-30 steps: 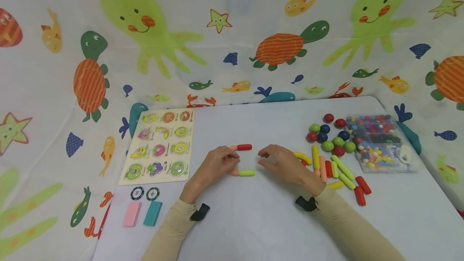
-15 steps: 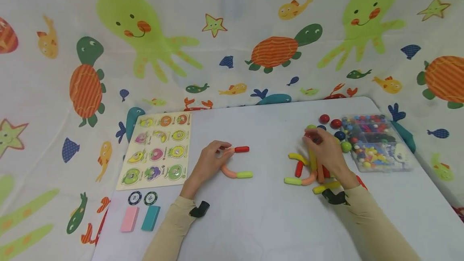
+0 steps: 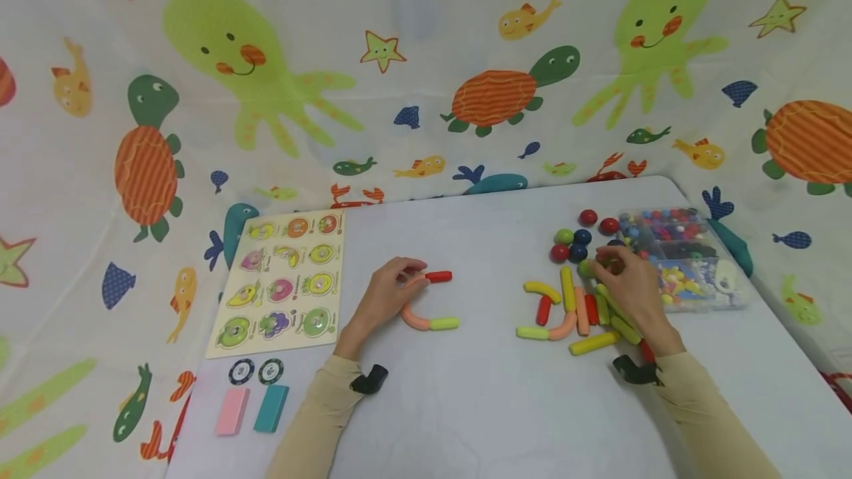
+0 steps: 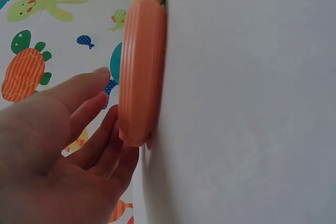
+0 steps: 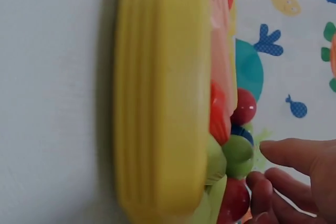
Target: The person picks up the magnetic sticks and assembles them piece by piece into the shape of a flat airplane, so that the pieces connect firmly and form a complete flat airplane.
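Note:
My left hand (image 3: 386,294) is at the left group of ribbed toy sticks, fingers loosely bent. Its fingertips are at the end of a curved orange stick (image 4: 142,72), which joins a light green stick (image 3: 444,324). A red stick (image 3: 438,276) lies just beyond the fingertips. My right hand (image 3: 632,283) is over the coloured balls at the right. In the right wrist view its thumb is apart from the fingers, beside a green ball (image 5: 239,157), and the fingers reach a red ball (image 5: 234,201). Whether they touch it is hard to tell.
Several loose sticks, among them a yellow stick (image 3: 594,343), lie in front of the balls. A divided bead box (image 3: 699,250) stands far right. On the left are a fruit puzzle board (image 3: 276,283), two round chips (image 3: 271,371), a pink block (image 3: 233,411) and a teal block (image 3: 271,409).
My right hand has moved from the middle of the table over the sticks to the balls at the right. My left hand has shifted slightly, uncovering the curved orange stick.

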Demonstrator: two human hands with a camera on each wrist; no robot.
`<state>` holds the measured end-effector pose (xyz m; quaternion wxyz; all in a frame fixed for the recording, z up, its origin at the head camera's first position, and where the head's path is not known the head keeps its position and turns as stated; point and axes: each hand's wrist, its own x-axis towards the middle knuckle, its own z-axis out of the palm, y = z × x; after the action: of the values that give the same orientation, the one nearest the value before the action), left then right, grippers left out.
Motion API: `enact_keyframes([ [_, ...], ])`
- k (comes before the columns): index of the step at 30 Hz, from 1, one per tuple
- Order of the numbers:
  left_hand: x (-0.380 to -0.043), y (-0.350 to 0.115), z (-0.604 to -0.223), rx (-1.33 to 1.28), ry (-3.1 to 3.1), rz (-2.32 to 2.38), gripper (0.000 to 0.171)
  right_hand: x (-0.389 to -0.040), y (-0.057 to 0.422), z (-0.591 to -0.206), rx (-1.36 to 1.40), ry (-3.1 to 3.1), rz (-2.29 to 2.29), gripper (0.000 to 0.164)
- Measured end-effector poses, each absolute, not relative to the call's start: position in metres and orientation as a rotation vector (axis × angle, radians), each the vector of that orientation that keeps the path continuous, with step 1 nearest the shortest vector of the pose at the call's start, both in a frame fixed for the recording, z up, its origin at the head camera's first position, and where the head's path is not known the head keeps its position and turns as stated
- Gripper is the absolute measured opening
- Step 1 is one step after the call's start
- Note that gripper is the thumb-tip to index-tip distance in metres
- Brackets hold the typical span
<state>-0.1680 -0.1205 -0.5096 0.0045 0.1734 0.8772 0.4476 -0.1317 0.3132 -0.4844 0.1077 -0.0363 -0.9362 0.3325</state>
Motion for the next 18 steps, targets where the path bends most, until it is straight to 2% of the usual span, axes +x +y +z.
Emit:
enact_keyframes([
  [7,-0.1715,-0.1190,-0.5139,0.535,2.682,1.436,0.032,-0.1326,0.3143,-0.4873,-0.112,-2.844,0.965,0.042],
  [18,-0.1740,-0.1142,-0.5132,0.527,2.627,1.406,0.033,-0.1368,0.3131,-0.4890,0.028,-2.864,0.777,0.038],
])
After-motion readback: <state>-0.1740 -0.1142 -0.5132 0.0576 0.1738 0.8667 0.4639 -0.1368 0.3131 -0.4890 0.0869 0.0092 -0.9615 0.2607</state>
